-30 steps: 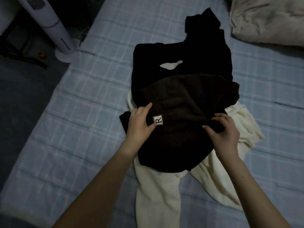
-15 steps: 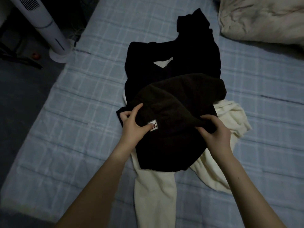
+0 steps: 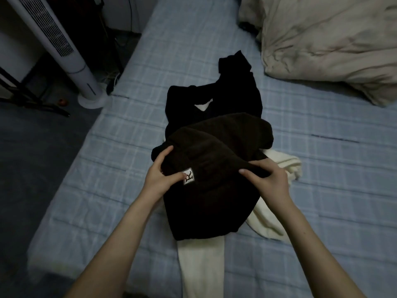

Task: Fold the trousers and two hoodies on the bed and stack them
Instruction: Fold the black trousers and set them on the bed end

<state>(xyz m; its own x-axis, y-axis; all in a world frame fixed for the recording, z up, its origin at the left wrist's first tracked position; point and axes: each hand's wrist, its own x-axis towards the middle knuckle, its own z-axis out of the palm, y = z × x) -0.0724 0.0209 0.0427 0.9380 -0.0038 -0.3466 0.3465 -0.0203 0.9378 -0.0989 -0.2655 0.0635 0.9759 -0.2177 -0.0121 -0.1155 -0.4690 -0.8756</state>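
Observation:
A dark brown fleecy garment (image 3: 217, 151) with a small white patch (image 3: 189, 179) lies on top of the pile in the middle of the bed (image 3: 120, 168). My left hand (image 3: 160, 174) grips its left edge beside the patch. My right hand (image 3: 266, 179) grips its right edge, fingers curled into the cloth. Behind it lies a black garment (image 3: 232, 97), spread flat. A cream garment (image 3: 202, 265) lies underneath, with parts sticking out toward me and to the right (image 3: 283, 166).
A crumpled beige duvet (image 3: 326, 44) fills the bed's far right corner. A white tower fan (image 3: 64, 52) stands on the floor by the bed's left edge, beside a dark stand (image 3: 25, 93). Blue checked sheet shows on both sides of the pile.
Both hands have gathered the brown garment's near edge and raised it slightly. My view has tilted up, showing more of the duvet and the fan.

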